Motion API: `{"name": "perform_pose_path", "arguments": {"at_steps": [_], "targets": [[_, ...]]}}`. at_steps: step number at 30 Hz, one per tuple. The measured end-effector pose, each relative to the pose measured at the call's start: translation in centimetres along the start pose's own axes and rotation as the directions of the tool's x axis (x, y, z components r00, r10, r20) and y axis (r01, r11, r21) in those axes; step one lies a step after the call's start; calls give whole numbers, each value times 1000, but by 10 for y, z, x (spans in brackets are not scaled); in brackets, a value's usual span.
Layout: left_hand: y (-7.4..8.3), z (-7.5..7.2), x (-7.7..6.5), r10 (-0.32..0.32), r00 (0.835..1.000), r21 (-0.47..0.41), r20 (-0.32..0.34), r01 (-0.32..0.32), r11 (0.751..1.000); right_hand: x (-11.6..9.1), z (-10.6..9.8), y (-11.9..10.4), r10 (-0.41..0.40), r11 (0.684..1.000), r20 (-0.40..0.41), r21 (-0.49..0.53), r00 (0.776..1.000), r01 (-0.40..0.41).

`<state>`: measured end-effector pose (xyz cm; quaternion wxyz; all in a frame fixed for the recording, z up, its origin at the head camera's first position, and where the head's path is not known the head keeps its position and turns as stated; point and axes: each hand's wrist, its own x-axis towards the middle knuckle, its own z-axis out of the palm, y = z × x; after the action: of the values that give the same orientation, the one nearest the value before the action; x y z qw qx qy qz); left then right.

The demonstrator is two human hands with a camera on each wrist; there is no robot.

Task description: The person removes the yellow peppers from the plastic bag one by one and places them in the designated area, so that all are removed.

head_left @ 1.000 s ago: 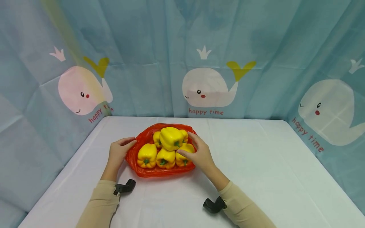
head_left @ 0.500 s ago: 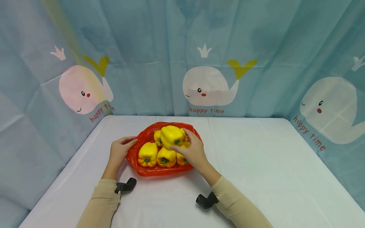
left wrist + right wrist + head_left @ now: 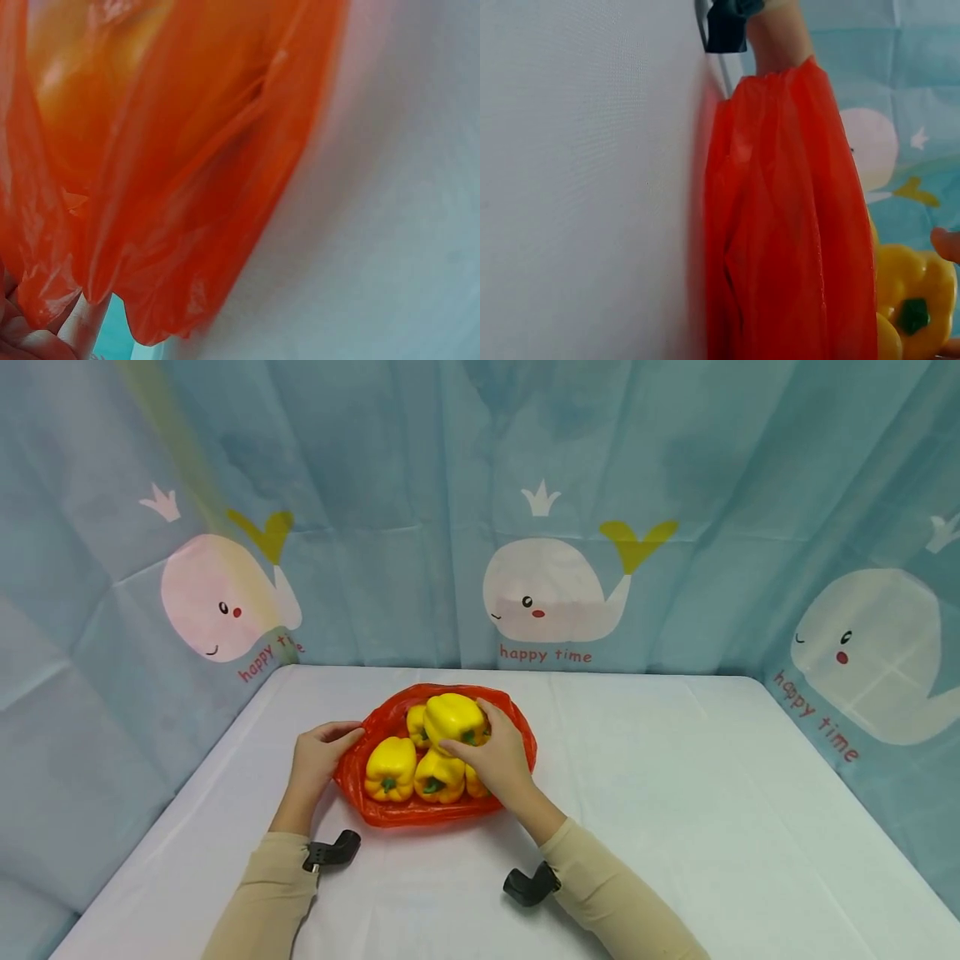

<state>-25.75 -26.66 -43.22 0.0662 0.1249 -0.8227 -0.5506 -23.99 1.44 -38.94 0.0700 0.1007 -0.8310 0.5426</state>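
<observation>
Several yellow bell peppers lie in a red plastic bag (image 3: 408,814) whose mouth is spread wide, in the head view. One pepper (image 3: 453,718) rests on top of the others. My right hand (image 3: 501,758) reaches over the bag's right side, thumb and fingers curled round this top pepper; its stem (image 3: 913,315) shows in the right wrist view. My left hand (image 3: 317,760) pinches the bag's left rim. In the left wrist view its fingers (image 3: 82,322) are partly hidden by the bag. The right hand covers part of the peppers at the right.
A white tabletop (image 3: 712,827) surrounds the bag. Behind it hangs a blue curtain (image 3: 390,602) with whale prints. A black camera mount (image 3: 333,852) sits at the left wrist, another black mount (image 3: 532,885) at the right.
My right hand has moved left from the bag's right rim onto the top pepper. The left hand stays at the left rim. The peppers lie as before.
</observation>
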Motion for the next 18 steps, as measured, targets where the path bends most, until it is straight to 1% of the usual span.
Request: {"name": "perform_pose_path", "arguments": {"at_steps": [4,11,15,18], "targets": [[1,-1,-1,3,1000,-1,5,-3,1000,1,2,0,2,1000,-9,0,1000,-2],[3,-2,-1,12,1000,3,5,-12,1000,3,3,0,-23,1000,-33,5,999,23],[2,-2,-1,9,1000,2,5,-9,1000,0,-1,-1,-22,1000,-49,5,999,23],[1,-2,-2,7,1000,0,-8,-7,1000,-4,-7,-5,-28,999,-62,15,998,29]]}}
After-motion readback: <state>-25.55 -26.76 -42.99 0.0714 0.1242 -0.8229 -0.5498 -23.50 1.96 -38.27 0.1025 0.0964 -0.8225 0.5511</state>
